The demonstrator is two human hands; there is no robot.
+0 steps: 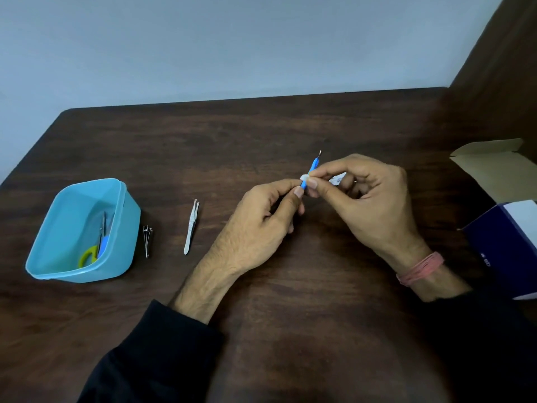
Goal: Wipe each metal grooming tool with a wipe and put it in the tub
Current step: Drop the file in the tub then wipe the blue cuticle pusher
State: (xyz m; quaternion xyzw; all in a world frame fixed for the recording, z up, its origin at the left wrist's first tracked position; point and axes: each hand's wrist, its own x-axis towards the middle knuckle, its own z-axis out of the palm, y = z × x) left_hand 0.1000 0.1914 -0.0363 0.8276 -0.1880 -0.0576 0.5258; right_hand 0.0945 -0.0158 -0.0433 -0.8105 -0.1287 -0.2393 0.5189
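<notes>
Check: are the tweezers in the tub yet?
No, the tweezers lie on the table, right of the tub.

Plain room, likely home: dark wood table against bare pale wall.

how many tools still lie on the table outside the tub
2: silver metal tweezers left of the left hand, and a small silver nail clipper right beside the light blue plastic tub. Nothing seems hidden.
</notes>
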